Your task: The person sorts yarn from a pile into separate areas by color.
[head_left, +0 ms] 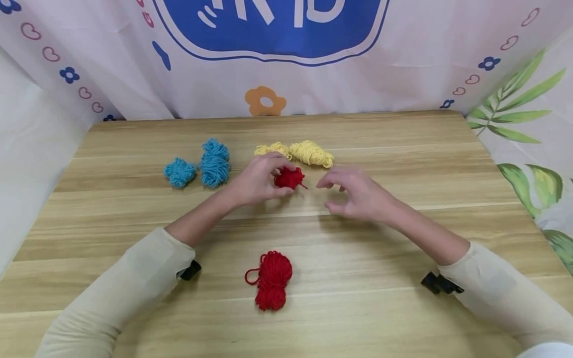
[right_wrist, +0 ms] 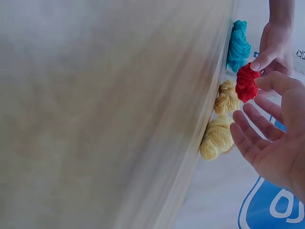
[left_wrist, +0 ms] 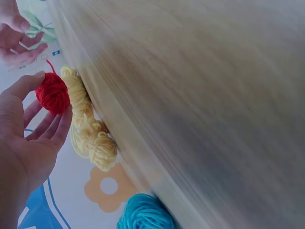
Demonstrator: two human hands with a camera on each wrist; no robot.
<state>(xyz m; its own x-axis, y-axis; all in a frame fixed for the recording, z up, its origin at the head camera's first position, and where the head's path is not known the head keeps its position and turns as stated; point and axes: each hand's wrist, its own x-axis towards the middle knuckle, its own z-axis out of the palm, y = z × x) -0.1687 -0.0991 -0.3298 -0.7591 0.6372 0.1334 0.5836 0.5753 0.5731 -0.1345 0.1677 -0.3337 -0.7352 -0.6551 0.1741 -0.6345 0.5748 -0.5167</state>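
Small red yarn ball [head_left: 289, 177], centre of the head view, held just above the wooden table [head_left: 403, 308] between the thumb and fingertips of the left hand [head_left: 258, 180]; a short loose strand trails from its right side. In the left wrist view the same ball [left_wrist: 52, 93] sits against the fingertips, thumb on top. The right hand [head_left: 358, 195], just right of the ball and apart from it, holds nothing, its fingers loosely spread and slightly bent. Behind the ball, toward the upper centre, lie two yellow yarn bundles [head_left: 297, 152] side by side; to their left, two blue yarn bundles [head_left: 201, 166]. A larger red yarn bundle [head_left: 270, 279] lies alone at lower centre, well apart from both hands, with a loop of strand at its left. A printed fabric backdrop [head_left: 268, 59] closes the far edge. Risk, as judged: the light fingertip hold could let the ball slip and roll, and the free strand could snag a finger and unwind it.
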